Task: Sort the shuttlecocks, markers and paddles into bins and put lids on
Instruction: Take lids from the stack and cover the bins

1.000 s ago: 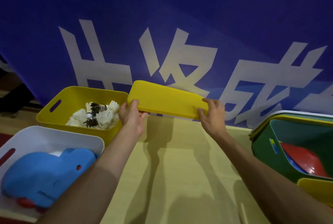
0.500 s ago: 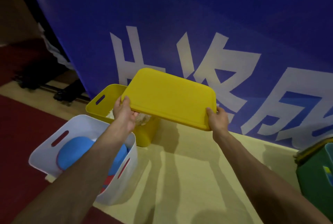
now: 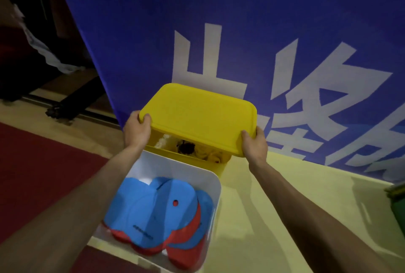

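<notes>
Left grip (image 3: 137,132), right grip (image 3: 254,144) hold smooth, seemingly plastic rounded lid (image 3: 197,112).

- yellow lid (image 3: 197,117), plain
- yellow bin (image 3: 188,159)
- white bin (image 3: 215,187)
- blue and red paddles (image 3: 157,213)
- blue banner (image 3: 219,20), white characters
- red carpet (image 3: 32,163)

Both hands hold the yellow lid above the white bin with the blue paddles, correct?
No. The head view shows the left hand and right hand holding the yellow lid above the yellow bin of shuttlecocks, not the white bin.
</notes>
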`<action>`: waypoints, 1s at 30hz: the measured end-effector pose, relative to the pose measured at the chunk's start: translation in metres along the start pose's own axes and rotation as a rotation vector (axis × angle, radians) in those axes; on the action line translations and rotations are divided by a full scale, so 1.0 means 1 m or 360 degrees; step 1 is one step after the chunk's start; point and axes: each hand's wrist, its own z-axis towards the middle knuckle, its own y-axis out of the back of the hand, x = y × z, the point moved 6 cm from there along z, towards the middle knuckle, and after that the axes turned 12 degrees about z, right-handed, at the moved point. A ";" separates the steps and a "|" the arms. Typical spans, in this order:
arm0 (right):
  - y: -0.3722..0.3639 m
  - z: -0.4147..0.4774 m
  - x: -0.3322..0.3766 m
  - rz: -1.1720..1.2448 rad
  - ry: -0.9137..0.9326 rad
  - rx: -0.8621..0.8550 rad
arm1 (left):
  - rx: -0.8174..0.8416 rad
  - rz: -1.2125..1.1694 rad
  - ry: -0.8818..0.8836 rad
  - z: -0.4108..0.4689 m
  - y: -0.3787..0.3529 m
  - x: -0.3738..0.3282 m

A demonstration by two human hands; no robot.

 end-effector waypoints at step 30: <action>-0.069 -0.001 -0.063 -0.0319 -0.0194 -0.0131 | 0.0474 0.0422 -0.0025 0.053 -0.041 0.079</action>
